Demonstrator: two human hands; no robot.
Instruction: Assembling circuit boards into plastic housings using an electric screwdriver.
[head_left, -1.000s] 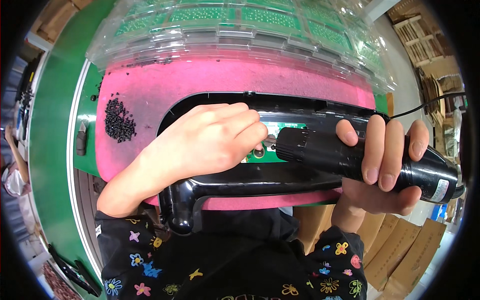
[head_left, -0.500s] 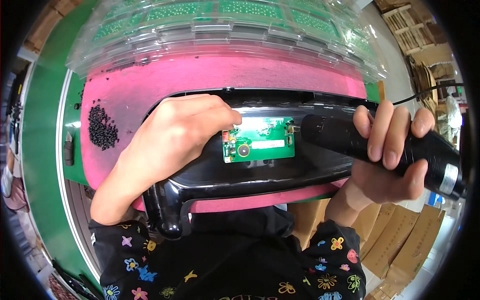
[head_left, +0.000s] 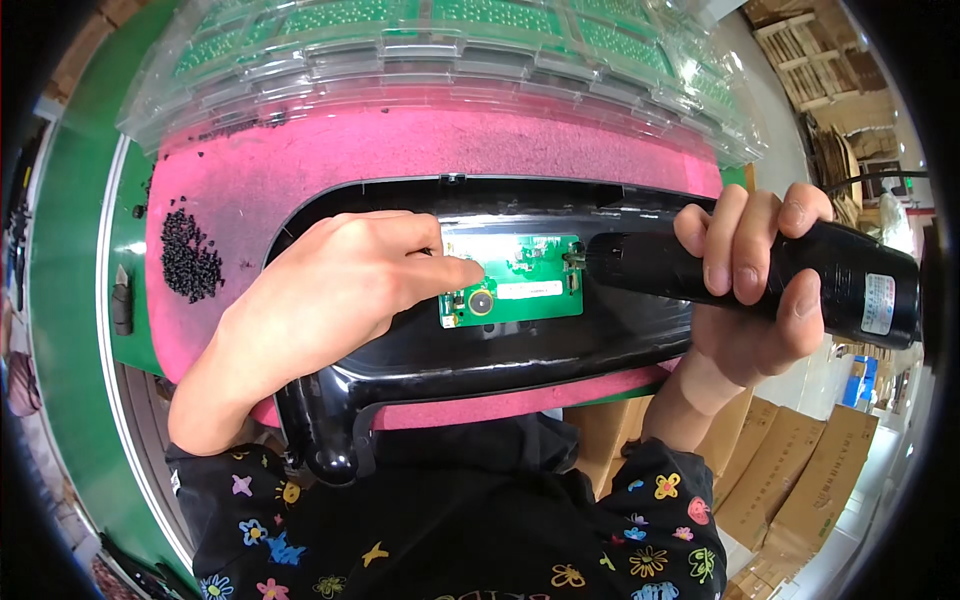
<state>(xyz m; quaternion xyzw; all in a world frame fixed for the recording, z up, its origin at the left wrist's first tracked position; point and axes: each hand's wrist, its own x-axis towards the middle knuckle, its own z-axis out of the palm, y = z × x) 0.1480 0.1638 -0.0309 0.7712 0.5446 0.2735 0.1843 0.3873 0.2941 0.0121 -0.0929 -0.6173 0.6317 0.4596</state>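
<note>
Two hands: left hand (head_left: 340, 290) fingers press circuit board (head_left: 512, 281); right hand (head_left: 755, 275) grasps screwdriver (head_left: 760, 275).

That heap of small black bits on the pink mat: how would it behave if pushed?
The black bits look like loose small pieces, so a push would probably scatter them, not move them together. Strays already lie around the pink mat, suggesting they spread easily. The mat looks soft, likely slowing any rolling.

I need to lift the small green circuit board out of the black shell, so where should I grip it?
Pinch the green circuit board by its long top and bottom edges, coming from above. It lies flat in the black shell, so only the edges offer a hold. The left hand presses its left end, and the black power screwdriver in the right hand meets its right end.
</note>
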